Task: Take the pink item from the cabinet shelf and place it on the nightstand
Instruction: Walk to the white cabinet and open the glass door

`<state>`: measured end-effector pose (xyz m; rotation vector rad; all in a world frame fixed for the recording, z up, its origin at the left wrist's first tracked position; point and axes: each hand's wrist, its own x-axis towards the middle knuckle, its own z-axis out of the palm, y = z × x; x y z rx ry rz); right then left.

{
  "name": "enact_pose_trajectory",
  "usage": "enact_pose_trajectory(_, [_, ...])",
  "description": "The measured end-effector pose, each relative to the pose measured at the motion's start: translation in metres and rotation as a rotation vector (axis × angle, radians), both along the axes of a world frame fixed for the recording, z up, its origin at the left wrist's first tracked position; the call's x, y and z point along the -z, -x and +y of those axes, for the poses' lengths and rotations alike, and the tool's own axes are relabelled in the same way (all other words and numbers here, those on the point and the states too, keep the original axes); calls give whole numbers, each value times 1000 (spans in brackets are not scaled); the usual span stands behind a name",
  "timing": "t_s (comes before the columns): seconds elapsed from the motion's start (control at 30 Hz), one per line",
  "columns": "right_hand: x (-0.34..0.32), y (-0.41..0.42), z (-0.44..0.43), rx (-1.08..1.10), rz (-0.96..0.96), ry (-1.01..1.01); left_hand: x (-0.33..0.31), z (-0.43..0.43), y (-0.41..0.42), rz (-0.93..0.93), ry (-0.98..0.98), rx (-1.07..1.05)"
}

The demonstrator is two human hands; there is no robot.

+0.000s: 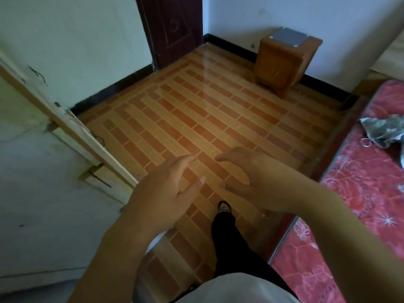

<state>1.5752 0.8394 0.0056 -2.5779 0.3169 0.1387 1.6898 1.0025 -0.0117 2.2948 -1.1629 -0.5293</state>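
Observation:
A wooden nightstand with a grey top panel stands against the far wall, at the upper right. My left hand and my right hand hang in front of me over the tiled floor, fingers relaxed and holding nothing. A pale cabinet with a worn wooden edge fills the left side; its shelves are hidden from here. No pink item is in view.
A bed with a red patterned mattress runs along the right, with a crumpled grey cloth on it. A dark door stands at the back. My leg and shoe are on the floor below my hands.

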Motion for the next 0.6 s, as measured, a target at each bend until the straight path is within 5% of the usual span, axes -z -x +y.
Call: enact_pose_trajectory(0.6, [-5,-196,-294,130,48,11,3,-290,-219,79,-66,16])
